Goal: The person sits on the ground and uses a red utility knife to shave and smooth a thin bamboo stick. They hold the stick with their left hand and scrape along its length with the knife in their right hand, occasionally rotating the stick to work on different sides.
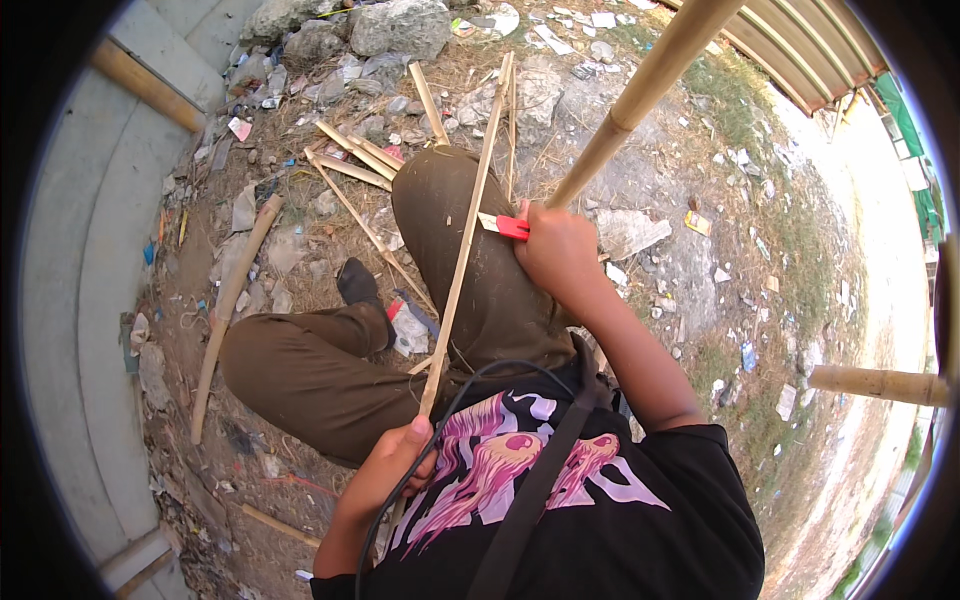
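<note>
My left hand (pixel 402 462) is closed round the near end of a long, thin bamboo strip (pixel 466 245), close to my belly. The strip slants up and away across my raised thigh. Over that thigh, my right hand (pixel 558 248) grips a red utility knife (pixel 512 228). The knife's blade points left and meets or nearly meets the strip's right edge; I cannot tell whether it touches. Much of the knife's handle is hidden in my fist. Beyond my knee lie several split bamboo pieces (pixel 352 158).
A thick bamboo pole (pixel 625 115) slants down close beyond my right hand. Another bamboo piece (pixel 232 300) lies left of my bent leg. Grey wall panels (pixel 120 290) stand at the left, rocks (pixel 400 28) at the back. Litter dots the dirt ground. A black cable (pixel 410 470) crosses my left wrist.
</note>
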Tool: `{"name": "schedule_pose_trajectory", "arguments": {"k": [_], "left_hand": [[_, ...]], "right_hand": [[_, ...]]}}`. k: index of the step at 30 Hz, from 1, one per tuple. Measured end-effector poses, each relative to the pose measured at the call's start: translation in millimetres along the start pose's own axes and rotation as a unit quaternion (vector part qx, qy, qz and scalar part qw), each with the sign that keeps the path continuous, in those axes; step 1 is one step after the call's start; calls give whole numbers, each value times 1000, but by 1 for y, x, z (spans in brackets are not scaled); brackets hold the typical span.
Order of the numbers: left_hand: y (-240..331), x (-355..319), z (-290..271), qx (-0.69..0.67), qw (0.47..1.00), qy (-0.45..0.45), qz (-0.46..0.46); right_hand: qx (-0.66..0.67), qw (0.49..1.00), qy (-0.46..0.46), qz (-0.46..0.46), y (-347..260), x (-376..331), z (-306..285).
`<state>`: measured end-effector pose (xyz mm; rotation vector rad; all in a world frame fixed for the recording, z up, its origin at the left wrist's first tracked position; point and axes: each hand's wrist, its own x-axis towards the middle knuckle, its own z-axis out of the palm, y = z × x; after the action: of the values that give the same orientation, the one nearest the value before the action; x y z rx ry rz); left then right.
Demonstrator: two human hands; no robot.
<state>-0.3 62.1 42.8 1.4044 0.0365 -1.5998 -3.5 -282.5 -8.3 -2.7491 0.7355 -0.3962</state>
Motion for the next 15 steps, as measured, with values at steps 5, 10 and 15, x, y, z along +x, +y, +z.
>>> {"name": "schedule_pose_trajectory", "arguments": {"k": [5, 10, 15], "left_hand": [[-2, -4, 3, -7, 1000, 19, -8], [-8, -2, 4, -16, 1000, 25, 2], [-5, 1, 3, -1, 1000, 1, -7]], "right_hand": [[67, 994, 48, -70, 16, 4, 1], [49, 995, 3, -88, 0, -5, -10], [3, 998, -53, 26, -14, 1, -20]]}}
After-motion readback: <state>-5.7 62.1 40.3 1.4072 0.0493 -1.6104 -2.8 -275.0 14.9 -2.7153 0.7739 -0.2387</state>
